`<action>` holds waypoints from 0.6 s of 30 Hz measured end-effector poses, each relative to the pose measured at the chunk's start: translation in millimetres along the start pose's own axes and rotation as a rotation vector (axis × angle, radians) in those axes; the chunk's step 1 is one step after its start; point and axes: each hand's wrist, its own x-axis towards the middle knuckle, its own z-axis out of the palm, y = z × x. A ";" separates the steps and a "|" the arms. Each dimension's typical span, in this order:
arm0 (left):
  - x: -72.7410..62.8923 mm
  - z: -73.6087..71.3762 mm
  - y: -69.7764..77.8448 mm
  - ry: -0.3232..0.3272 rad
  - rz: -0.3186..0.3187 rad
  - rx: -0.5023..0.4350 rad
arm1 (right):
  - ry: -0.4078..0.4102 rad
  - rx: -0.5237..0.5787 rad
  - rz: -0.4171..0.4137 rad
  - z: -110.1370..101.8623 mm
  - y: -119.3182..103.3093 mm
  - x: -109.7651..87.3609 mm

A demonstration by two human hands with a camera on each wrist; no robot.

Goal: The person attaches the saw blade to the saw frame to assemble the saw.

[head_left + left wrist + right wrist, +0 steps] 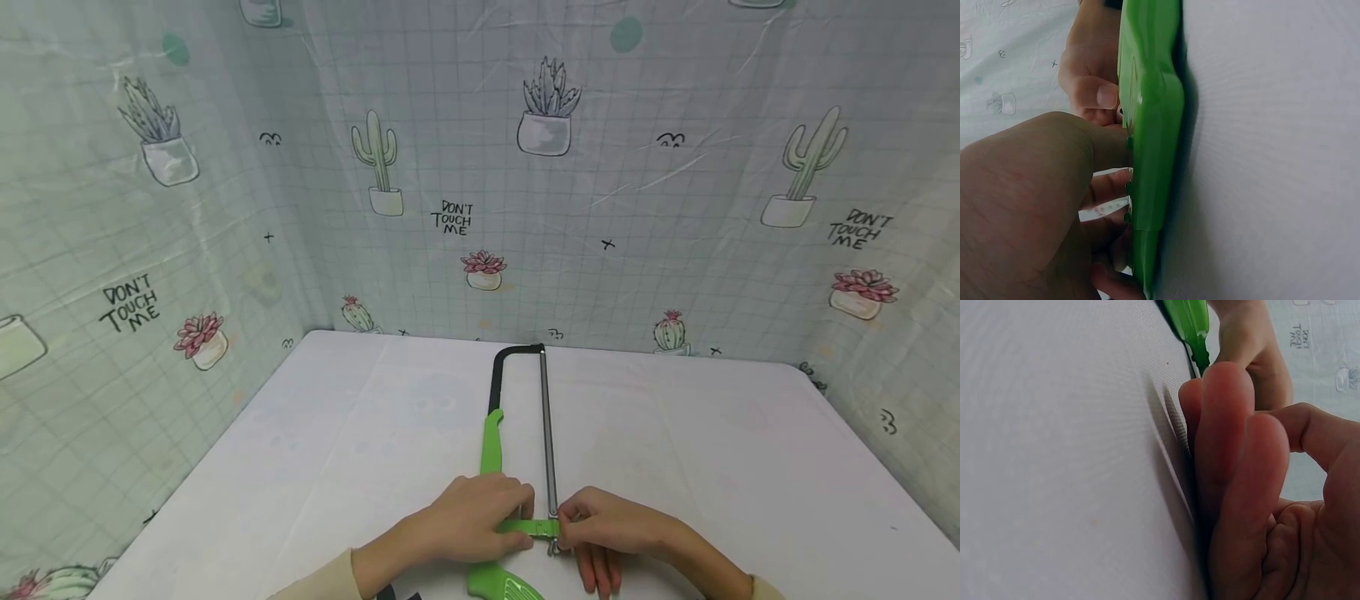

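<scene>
A hacksaw lies flat on the white table, its black bow (pixel 497 379) toward the back and its green handle (pixel 501 581) toward the front edge. The long grey blade (pixel 548 433) runs along its right side. My left hand (pixel 480 518) lies across the green frame, thumb and fingers gripping the short green crosspiece (pixel 534 527). At that crosspiece's right end, my right hand (pixel 611 525) pinches near the blade's lower end, beside a small metal wing nut (pixel 553 548). In the right wrist view, the right hand's lower fingers (pixel 1225 444) extend along the tabletop; its pinch is hidden there.
A small dark object (pixel 388 593) shows partly at the bottom edge, below the left forearm. Cactus-printed cloth (pixel 480 167) hangs behind the white table (pixel 360 433) and along both sides.
</scene>
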 end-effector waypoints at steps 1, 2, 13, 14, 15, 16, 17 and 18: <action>0.1 0.1 0.0 -0.004 -0.005 -0.004 | -0.002 -0.001 0.000 -0.2 -0.1 0.0; 0.2 0.2 -0.2 -0.005 -0.006 -0.003 | -0.006 0.001 -0.001 -0.2 0.0 0.0; -1.5 -0.3 0.1 -0.008 0.006 0.009 | -0.023 0.007 -0.020 0.1 2.7 -0.4; -1.7 -0.7 0.0 -0.007 0.009 0.013 | -0.023 0.007 -0.021 0.1 2.8 -0.5; -1.8 -1.0 0.1 -0.006 0.011 0.015 | -0.024 0.007 -0.023 0.0 2.9 -0.5; -1.9 -1.4 0.2 -0.007 0.013 0.015 | -0.025 0.007 -0.025 -0.2 2.9 -0.6; -2.0 -1.9 0.4 -0.009 0.011 0.012 | -0.026 0.006 -0.026 -0.3 2.9 -0.6; -2.1 -2.3 0.4 -0.009 0.012 0.013 | -0.027 0.007 -0.026 -0.6 3.0 -0.7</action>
